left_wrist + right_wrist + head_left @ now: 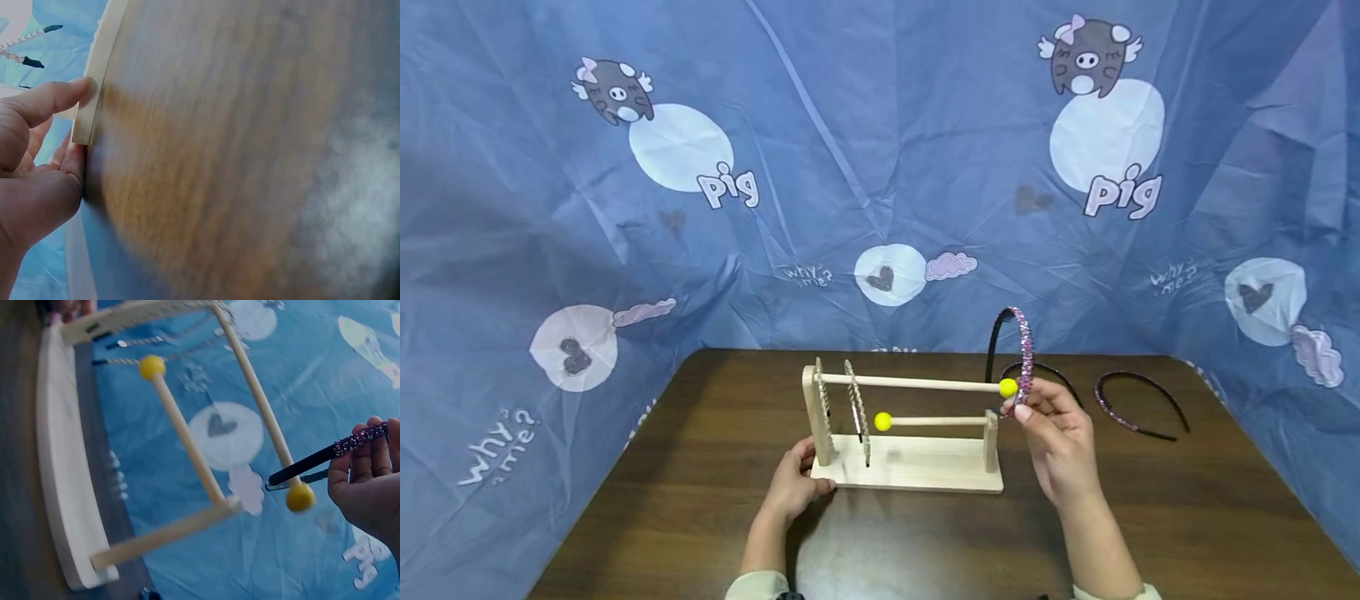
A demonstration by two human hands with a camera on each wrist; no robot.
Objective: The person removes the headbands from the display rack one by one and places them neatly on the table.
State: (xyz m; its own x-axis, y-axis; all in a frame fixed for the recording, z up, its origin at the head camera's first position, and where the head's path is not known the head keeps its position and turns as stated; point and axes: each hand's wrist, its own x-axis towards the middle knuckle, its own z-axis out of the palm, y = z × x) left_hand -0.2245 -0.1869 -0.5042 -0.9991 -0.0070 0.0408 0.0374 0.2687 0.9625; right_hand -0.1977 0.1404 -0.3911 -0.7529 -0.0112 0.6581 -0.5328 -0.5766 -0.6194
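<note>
My right hand (1060, 442) pinches a pink sequined headband (1026, 350) near one end. The headband stands upright by the yellow ball (1008, 387) at the right tip of the upper rod (925, 383). In the right wrist view its black end (303, 465) crosses the rod just behind the ball. My left hand (793, 486) grips the left end of the wooden headband rack (917, 475), thumb on the base's edge. Two beaded headbands hang on the upper rod's left part, one by the post (822, 408), the other headband (858, 404) a little right. The lower rod (936, 422) is bare.
A dark sequined headband (1116, 417) lies on the brown table (700, 500) at the right. Another black headband (1063, 379) lies behind my right hand, partly hidden. Blue printed cloth (880, 167) hangs behind and around the table.
</note>
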